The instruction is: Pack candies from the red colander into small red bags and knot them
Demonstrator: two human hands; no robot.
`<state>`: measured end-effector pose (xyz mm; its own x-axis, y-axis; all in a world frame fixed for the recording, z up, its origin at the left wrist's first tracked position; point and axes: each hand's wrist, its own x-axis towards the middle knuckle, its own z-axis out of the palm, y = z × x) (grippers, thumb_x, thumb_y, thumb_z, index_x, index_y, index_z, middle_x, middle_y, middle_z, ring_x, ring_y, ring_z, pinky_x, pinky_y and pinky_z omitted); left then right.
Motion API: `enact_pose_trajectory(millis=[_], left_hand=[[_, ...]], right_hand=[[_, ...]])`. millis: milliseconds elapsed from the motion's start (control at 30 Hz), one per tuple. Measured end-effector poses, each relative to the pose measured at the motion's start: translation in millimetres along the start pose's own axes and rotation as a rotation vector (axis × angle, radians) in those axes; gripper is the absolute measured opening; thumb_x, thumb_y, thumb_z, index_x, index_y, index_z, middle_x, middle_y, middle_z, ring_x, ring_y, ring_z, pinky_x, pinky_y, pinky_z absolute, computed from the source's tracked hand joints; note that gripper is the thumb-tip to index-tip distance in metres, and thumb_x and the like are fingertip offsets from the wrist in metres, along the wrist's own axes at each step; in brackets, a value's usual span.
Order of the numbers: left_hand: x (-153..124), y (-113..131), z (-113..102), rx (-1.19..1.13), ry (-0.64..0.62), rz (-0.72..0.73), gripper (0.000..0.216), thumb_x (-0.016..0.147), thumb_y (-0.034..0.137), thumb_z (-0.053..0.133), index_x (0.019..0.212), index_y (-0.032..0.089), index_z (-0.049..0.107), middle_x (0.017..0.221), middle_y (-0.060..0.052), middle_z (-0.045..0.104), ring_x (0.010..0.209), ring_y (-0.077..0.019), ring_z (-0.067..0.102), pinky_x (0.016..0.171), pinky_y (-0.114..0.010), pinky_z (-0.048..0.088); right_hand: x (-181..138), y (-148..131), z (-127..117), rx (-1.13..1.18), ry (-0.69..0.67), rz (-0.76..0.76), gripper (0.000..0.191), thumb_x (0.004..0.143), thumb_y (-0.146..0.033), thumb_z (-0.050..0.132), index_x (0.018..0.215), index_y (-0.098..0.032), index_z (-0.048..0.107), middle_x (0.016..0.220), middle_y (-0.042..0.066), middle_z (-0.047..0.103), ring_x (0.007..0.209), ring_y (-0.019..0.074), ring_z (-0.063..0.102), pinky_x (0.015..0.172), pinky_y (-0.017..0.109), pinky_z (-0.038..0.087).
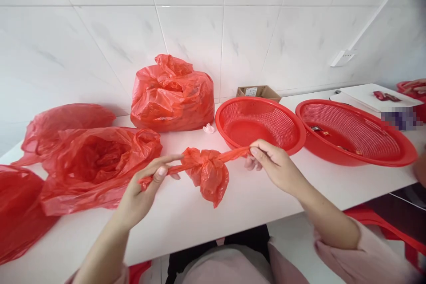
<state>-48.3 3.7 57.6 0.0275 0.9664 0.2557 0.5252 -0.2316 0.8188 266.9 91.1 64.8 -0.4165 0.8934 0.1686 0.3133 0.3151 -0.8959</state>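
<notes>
A small red plastic bag (pixel 213 177) hangs between my two hands above the white table (pixel 199 235), its neck bunched up. My left hand (pixel 146 186) pinches one twisted handle of it, drawn out to the left. The other handle is stretched to the right between the thumb and fingers of my right hand (pixel 271 162). What the bag contains is hidden. Just beyond my right hand stands a red perforated basket (pixel 259 135). To the left of my left hand lies an opened, crumpled red bag (pixel 76 177).
Behind stands a full red bag (pixel 173 97), with more red bags (pixel 73 117) at the left. A second basket (pixel 333 137) at the right holds a few small packets. A cardboard box (pixel 259 92) sits by the wall. At the far right a person's hand (pixel 416 85) shows.
</notes>
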Motion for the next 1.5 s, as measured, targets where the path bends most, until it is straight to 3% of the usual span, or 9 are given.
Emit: enact_pose_trajectory(millis=[133, 267, 467, 667, 800, 933, 1100, 1367, 1500], left_hand=[[7.7, 1.3, 63.0, -0.197, 0.084, 0.139, 0.037, 0.101, 0.037, 0.037, 0.116, 0.023, 0.068, 0.142, -0.011, 0.050, 0.127, -0.0245, 0.051, 0.108, -0.044, 0.041], [-1.8, -24.2, 105.1, 0.042, 0.186, 0.166, 0.031, 0.098, 0.033, 0.047, 0.118, 0.025, 0.068, 0.110, -0.009, 0.057, 0.095, -0.0183, 0.060, 0.081, -0.032, 0.052], [-20.8, -49.8, 85.6, 0.178, 0.347, 0.219, 0.034, 0.097, 0.023, 0.047, 0.126, 0.024, 0.063, 0.077, 0.001, 0.047, 0.067, -0.0124, 0.051, 0.060, -0.025, 0.046], [-30.1, -45.6, 101.0, 0.204, 0.336, 0.318, 0.034, 0.092, 0.015, 0.051, 0.119, 0.029, 0.066, 0.083, 0.000, 0.049, 0.070, -0.0126, 0.051, 0.058, -0.023, 0.044], [-38.4, -48.8, 115.0, 0.208, 0.313, 0.319, 0.042, 0.092, 0.014, 0.050, 0.128, 0.032, 0.060, 0.083, 0.000, 0.048, 0.070, -0.0123, 0.050, 0.059, -0.022, 0.044], [-47.5, -60.2, 111.5, 0.239, 0.226, 0.309, 0.050, 0.093, 0.009, 0.045, 0.137, 0.032, 0.053, 0.068, 0.005, 0.037, 0.054, -0.0093, 0.037, 0.050, -0.019, 0.034], [-53.2, -65.8, 110.7, 0.274, 0.155, 0.355, 0.050, 0.094, 0.009, 0.040, 0.138, 0.029, 0.052, 0.063, 0.004, 0.039, 0.054, -0.0109, 0.036, 0.050, -0.020, 0.031], [-42.2, -65.7, 99.3, 0.372, 0.095, 0.376, 0.046, 0.090, 0.007, 0.043, 0.123, 0.030, 0.065, 0.063, 0.001, 0.051, 0.057, -0.0131, 0.043, 0.052, -0.022, 0.034], [-41.9, -59.6, 109.4, 0.388, 0.127, 0.311, 0.039, 0.090, 0.008, 0.048, 0.119, 0.026, 0.067, 0.089, -0.007, 0.059, 0.077, -0.0179, 0.053, 0.064, -0.028, 0.046]], right_hand=[[0.8, 8.7, 71.2, 0.110, 0.212, 0.004, 0.023, 0.099, -0.042, 0.040, 0.100, -0.021, 0.051, 0.094, 0.005, 0.069, 0.080, 0.0171, 0.067, 0.066, 0.028, 0.050], [-3.4, 38.6, 121.2, -0.074, 0.319, 0.023, 0.022, 0.101, -0.036, 0.035, 0.101, -0.022, 0.052, 0.090, 0.003, 0.068, 0.076, 0.0174, 0.064, 0.071, 0.031, 0.048], [1.6, 63.2, 95.5, -0.158, 0.341, -0.034, 0.020, 0.097, -0.036, 0.038, 0.097, -0.022, 0.052, 0.075, 0.002, 0.062, 0.062, 0.0167, 0.056, 0.063, 0.029, 0.045], [-3.2, 41.1, 116.0, -0.208, 0.287, 0.043, 0.024, 0.101, -0.038, 0.033, 0.099, -0.023, 0.052, 0.079, 0.000, 0.066, 0.069, 0.0169, 0.062, 0.066, 0.028, 0.045], [-2.1, 47.0, 134.5, -0.273, 0.268, 0.010, 0.029, 0.102, -0.039, 0.030, 0.099, -0.024, 0.054, 0.063, -0.003, 0.060, 0.053, 0.0160, 0.058, 0.054, 0.025, 0.040], [0.6, 67.7, 118.7, -0.321, 0.386, -0.067, 0.029, 0.100, -0.036, 0.032, 0.098, -0.022, 0.057, 0.066, 0.001, 0.063, 0.054, 0.0161, 0.059, 0.055, 0.026, 0.042], [-6.6, 89.2, 97.8, -0.328, 0.461, -0.190, 0.031, 0.095, -0.036, 0.032, 0.093, -0.022, 0.059, 0.078, 0.009, 0.069, 0.067, 0.0213, 0.065, 0.067, 0.034, 0.050], [-10.7, 93.5, 79.5, -0.383, 0.439, -0.184, 0.029, 0.097, -0.036, 0.035, 0.093, -0.021, 0.061, 0.076, 0.007, 0.068, 0.068, 0.0211, 0.063, 0.067, 0.034, 0.048], [-22.4, 75.7, 88.0, -0.355, 0.372, -0.079, 0.024, 0.100, -0.032, 0.036, 0.099, -0.021, 0.058, 0.093, 0.008, 0.066, 0.086, 0.0219, 0.060, 0.079, 0.037, 0.047]])
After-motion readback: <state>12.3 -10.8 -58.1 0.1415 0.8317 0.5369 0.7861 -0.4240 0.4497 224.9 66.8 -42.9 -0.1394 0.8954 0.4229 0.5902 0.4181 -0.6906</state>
